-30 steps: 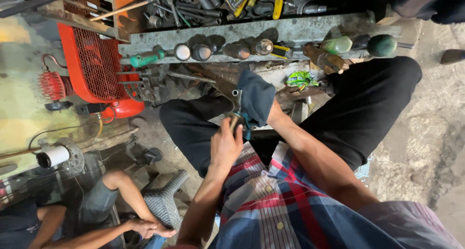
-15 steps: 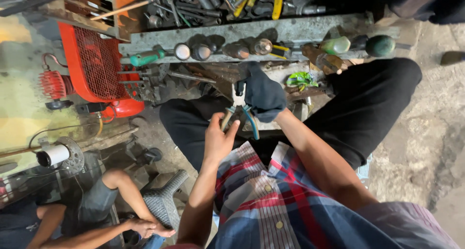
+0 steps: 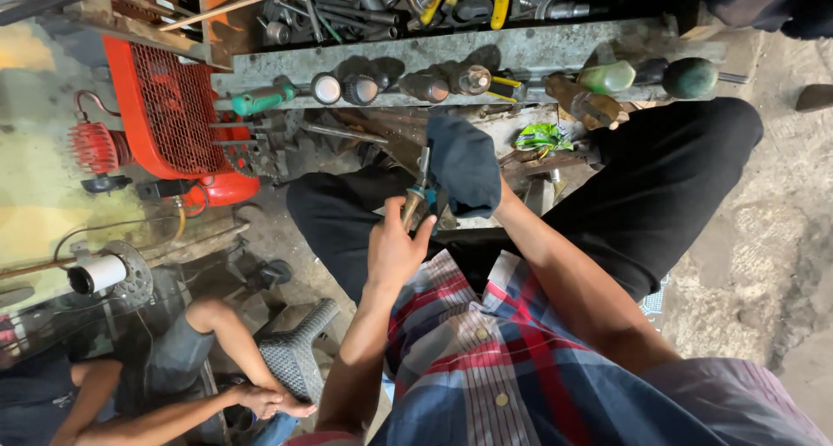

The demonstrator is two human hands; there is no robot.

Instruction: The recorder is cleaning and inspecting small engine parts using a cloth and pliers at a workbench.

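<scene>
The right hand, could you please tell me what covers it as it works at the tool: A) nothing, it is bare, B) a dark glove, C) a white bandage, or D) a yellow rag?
B: the right hand wears a dark glove and grips the tool, while the left hand is bare below it.

Cluttered tool rack (image 3: 486, 60) just ahead
</scene>
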